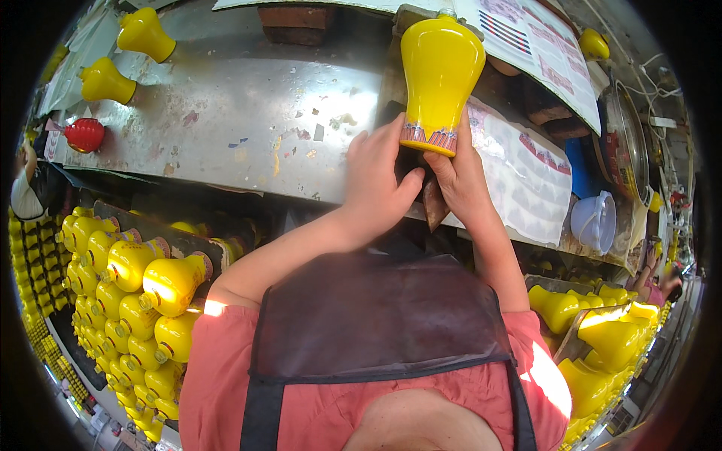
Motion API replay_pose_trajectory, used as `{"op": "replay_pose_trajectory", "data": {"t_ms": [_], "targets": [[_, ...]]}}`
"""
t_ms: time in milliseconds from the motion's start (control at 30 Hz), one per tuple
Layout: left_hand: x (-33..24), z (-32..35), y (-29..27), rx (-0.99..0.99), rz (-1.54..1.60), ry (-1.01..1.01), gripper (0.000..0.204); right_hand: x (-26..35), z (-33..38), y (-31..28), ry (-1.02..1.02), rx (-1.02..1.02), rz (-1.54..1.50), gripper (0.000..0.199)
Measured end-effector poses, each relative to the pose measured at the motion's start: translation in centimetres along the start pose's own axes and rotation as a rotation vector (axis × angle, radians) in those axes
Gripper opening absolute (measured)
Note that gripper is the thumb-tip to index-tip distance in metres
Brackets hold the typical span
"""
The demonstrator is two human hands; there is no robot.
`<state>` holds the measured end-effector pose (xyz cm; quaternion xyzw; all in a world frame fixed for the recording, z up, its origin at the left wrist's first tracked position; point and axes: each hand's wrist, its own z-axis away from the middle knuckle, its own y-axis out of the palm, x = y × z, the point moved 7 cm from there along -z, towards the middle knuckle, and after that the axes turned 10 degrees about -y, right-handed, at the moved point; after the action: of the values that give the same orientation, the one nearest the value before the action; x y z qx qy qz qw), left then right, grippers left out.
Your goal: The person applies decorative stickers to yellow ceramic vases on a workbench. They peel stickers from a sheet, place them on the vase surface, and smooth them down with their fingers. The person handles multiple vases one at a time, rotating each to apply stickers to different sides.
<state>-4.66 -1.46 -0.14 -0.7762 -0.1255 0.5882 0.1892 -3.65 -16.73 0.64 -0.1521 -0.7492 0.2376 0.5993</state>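
here both hands grasp the yellow vase (441, 71) by its patterned rim, left hand (376, 184) and right hand (460, 177), above the metal worktop (226, 113). held only at that narrow end, it could tip and strike the worktop.

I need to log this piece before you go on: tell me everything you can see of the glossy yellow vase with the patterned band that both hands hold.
The glossy yellow vase looks like glazed ceramic or glass, with a broad rounded body tapering to a narrower end ringed by a red-and-blue patterned band. That banded end points toward the person. The left hand and right hand grip it there, above the edge of the worn metal table.
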Motion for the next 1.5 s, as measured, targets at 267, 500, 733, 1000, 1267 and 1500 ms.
{"op": "replay_pose_trajectory", "data": {"t_ms": [267, 500, 733, 1000, 1267, 1500], "targets": [[0.3, 0.1, 0.3, 0.002, 0.000, 0.005, 0.079, -0.8, 0.4, 0.1, 0.055, -0.013, -0.073, 0.080], [0.8, -0.3, 0.0, 0.120, 0.027, -0.091, 0.079, 1.3, -0.4, -1.1, -0.061, 0.014, 0.180, 0.093], [-3.2, -2.4, -0.4, -0.114, -0.389, 0.263, 0.073, 2.9, -0.2, -2.3, 0.042, 0.133, 0.540, 0.090], [-1.6, -4.7, -0.9, -0.067, -0.248, 0.276, 0.079, 1.1, -0.5, -5.8, 0.005, -0.166, 0.334, 0.073], [-0.4, -3.9, -0.5, 0.027, -0.222, 0.199, 0.094, -2.8, -0.5, -4.8, 0.175, -0.070, -0.084, 0.042], [2.3, -3.9, -0.4, 0.246, 0.050, -0.020, 0.086, -2.8, 0.9, -3.4, 0.203, 0.013, -0.222, 0.041]]}}
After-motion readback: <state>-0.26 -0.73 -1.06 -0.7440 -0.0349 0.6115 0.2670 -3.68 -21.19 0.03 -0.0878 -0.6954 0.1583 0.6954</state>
